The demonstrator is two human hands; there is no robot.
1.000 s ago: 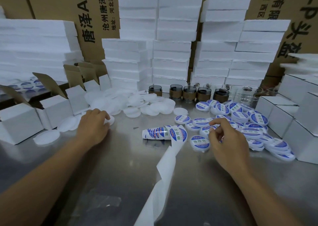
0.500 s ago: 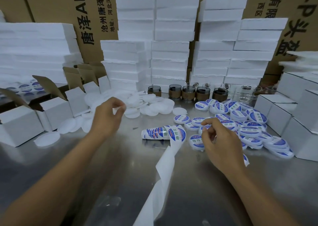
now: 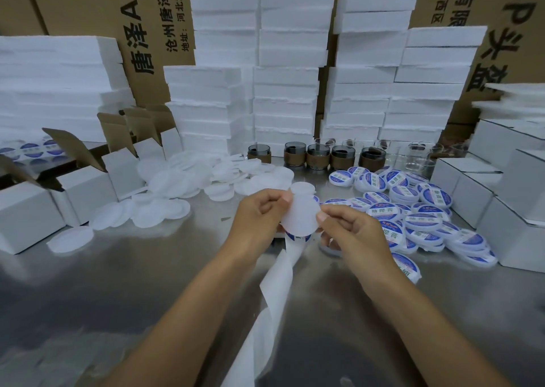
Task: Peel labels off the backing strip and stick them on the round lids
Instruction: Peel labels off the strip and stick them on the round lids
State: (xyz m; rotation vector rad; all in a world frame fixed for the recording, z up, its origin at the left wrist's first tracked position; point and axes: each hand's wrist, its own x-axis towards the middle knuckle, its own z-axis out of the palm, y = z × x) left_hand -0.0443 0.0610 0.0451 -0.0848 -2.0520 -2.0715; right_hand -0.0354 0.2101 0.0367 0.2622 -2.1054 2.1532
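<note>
white round lid (image 3: 299, 218) | left hand (image 3: 259, 218) pinches it | right hand (image 3: 351, 230) pinches its edge

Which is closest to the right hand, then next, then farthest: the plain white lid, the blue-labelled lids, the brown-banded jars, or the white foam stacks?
1. The plain white lid: touching the right hand, on its left side.
2. The blue-labelled lids: piled on the table, just to the right.
3. The brown-banded jars: in a row farther back.
4. The white foam stacks: behind the jars.
</note>
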